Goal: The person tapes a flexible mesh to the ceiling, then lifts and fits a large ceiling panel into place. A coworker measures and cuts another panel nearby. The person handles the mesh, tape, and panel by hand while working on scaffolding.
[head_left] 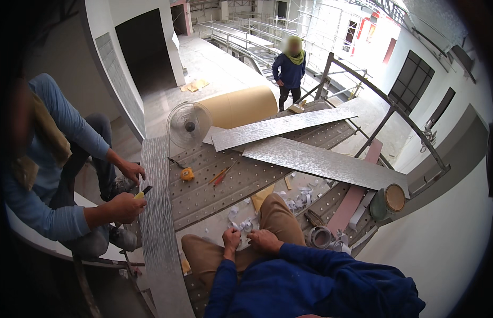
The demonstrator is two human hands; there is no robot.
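My left hand (pixel 232 238) and my right hand (pixel 265 241) are close together over my lap. The fingers of both are curled; what they pinch, if anything, is too small to make out. Curled white paper strips (pixel 298 203) lie just beyond them on the perforated metal platform (pixel 204 204). To my left, a seated person's hand (pixel 129 208) grips a yellow-handled utility knife (pixel 142 193) with its blade over a grey wood-grain plank (pixel 156 212). That person's other hand (pixel 132 172) is at the plank's edge.
A tape measure (pixel 187 174), an orange-handled tool (pixel 220 175) and a fan (pixel 189 126) are ahead. Two silvery planks (pixel 283 127) (pixel 326 163) cross beyond. At right are a pink board (pixel 352 208), a can (pixel 382 206), a tape roll (pixel 319 237) and a guardrail (pixel 393 106). Another person (pixel 290 71) stands beyond.
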